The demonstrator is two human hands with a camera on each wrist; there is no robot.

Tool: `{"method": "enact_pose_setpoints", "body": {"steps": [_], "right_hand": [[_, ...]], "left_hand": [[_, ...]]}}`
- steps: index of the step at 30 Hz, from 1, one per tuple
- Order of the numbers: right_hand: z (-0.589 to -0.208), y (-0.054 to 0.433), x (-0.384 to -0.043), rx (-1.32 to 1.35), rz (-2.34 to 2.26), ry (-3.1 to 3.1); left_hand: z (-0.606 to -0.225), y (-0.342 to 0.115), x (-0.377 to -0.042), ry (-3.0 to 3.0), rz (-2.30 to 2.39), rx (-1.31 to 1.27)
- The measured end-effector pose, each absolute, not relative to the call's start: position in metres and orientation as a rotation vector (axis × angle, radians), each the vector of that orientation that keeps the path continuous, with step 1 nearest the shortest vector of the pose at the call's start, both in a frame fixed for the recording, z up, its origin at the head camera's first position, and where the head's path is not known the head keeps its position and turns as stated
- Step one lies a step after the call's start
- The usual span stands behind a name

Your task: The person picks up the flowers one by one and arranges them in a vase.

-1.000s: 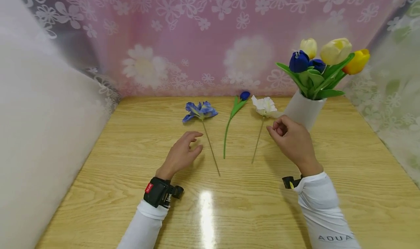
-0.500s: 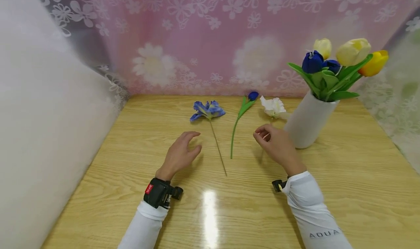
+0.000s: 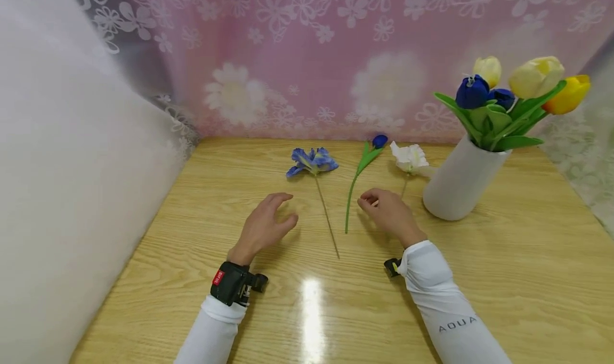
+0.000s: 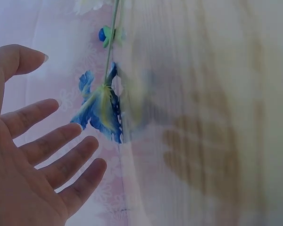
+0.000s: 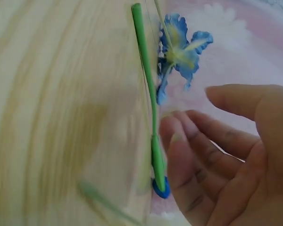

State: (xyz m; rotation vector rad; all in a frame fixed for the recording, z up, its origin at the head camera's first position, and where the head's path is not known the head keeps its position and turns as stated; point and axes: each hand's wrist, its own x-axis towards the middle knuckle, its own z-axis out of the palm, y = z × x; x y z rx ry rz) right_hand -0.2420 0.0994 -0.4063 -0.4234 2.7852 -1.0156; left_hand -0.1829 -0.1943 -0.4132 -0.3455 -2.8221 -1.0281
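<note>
My left hand (image 3: 264,226) hovers over the table, fingers spread and relaxed, holding nothing; its palm faces the blue iris (image 4: 100,108) in the left wrist view. That iris (image 3: 313,162) lies at the back with its thin stem pointing toward me. Between my hands lies a blue tulip (image 3: 379,142) with a green stem and leaves. My right hand (image 3: 387,215), fingers loosely bent with thumb and fingertips apart, hangs just right of the tulip's stem (image 5: 148,80) and overlaps the stem of a white flower (image 3: 410,159) in the head view.
A white vase (image 3: 462,180) stands at the back right, filled with blue, cream and yellow tulips (image 3: 536,77) and green leaves. A pink floral curtain (image 3: 297,60) hangs behind the wooden table (image 3: 201,188), and white cloth (image 3: 96,156) borders it on the left.
My right hand has moved left, away from the vase and over the white flower's stem toward the blue tulip. The head view has turned slightly right. My left hand keeps nearly the same pose.
</note>
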Motion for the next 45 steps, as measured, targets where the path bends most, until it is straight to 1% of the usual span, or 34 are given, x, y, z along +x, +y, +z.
{"method": "enact_pose_setpoints", "body": {"steps": [11,22,29,37,42,45], "right_hand": [[-0.410,0.074,-0.260,-0.380,-0.993,2.774],[-0.412,0.074,-0.285,-0.140,-0.990,2.777],[-0.418,0.080,-0.295,-0.009,-1.106,2.684],[-0.423,0.084,-0.291,-0.001,-1.211,2.612],[-0.413,0.082,-0.281,-0.142,-1.191,2.698],[-0.404,0.080,-0.272,-0.262,-1.291,2.690]], "left_hand": [[-0.414,-0.195,-0.179,-2.778,-1.032,-0.349],[-0.415,-0.188,-0.178,-2.804,-1.054,-0.372],[-0.421,-0.187,-0.176,-2.811,-1.025,-0.394],[-0.421,-0.188,-0.176,-2.822,-1.011,-0.390],[-0.418,-0.196,-0.174,-2.812,-1.030,-0.348],[-0.415,-0.200,-0.173,-2.806,-1.055,-0.320]]}}
